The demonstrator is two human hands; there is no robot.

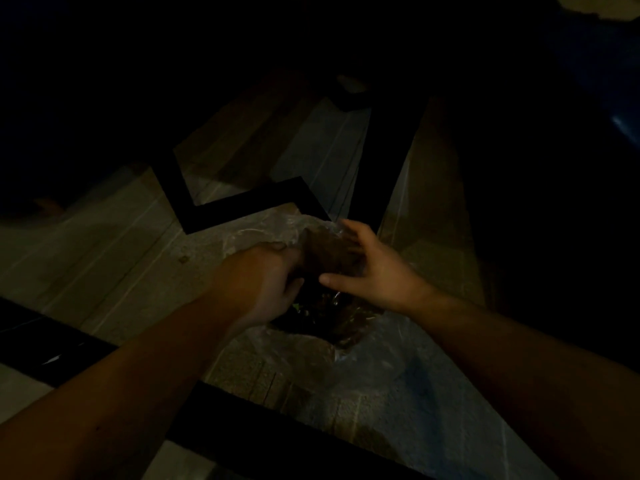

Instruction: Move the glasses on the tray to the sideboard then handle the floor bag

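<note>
The scene is very dark. A clear plastic floor bag (pixel 263 233) lies on the tiled floor under a table, with dark brown contents at its open mouth. My left hand (pixel 266 282) is closed on the bag's left edge. My right hand (pixel 370 268) has its fingers spread over a brown piece (pixel 329 252) sticking up from the bag; whether it grips it is unclear. No glasses, tray or sideboard are in view.
Black metal table legs and bars (pixel 242 206) cross the floor just beyond the bag. Another black bar (pixel 242 420) runs across the foreground beneath my arms. The pale tiled floor (pixel 114 251) stretches to the left. Everything above is in darkness.
</note>
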